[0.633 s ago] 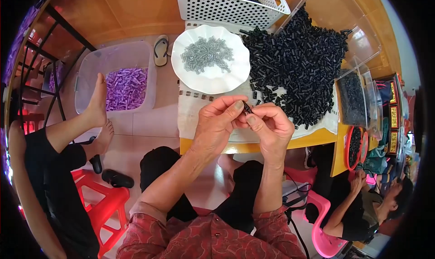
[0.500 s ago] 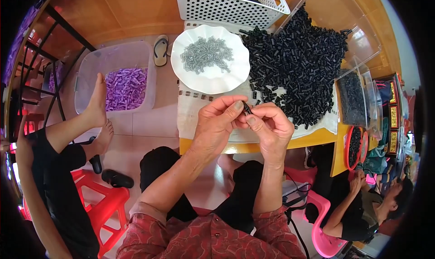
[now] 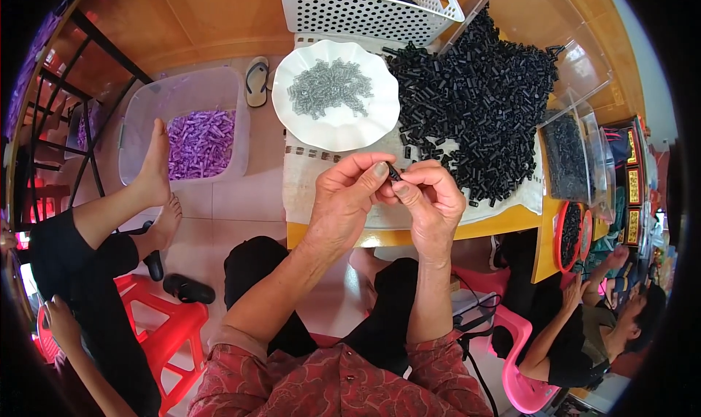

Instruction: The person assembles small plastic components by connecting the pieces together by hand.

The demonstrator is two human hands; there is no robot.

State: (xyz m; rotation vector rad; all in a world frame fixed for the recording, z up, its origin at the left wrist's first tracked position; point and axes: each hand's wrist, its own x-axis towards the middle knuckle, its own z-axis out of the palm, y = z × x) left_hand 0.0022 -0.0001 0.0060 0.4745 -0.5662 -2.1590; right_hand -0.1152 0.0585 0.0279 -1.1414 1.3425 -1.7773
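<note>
Between the fingertips of both hands is a small black tube-shaped piece, held tilted over the table's near edge. My left hand pinches its upper end with thumb and forefinger. My right hand grips the other end the same way, and the fingers cover most of the piece. Just beyond my left hand stands a white wavy-rimmed plate with a heap of small clear pieces. Past my right hand lies a big pile of black tube-shaped pieces on a pale cloth.
A white perforated basket with black pieces stands at the back. Clear plastic boxes and a red-rimmed tray are at the right. A tub of purple pieces sits on the floor left. People sit on both sides, near a red stool.
My hands keep their pinch on the black piece with barely any shift. At the left, a person's arm has dropped lower; the person at the right has raised a hand.
</note>
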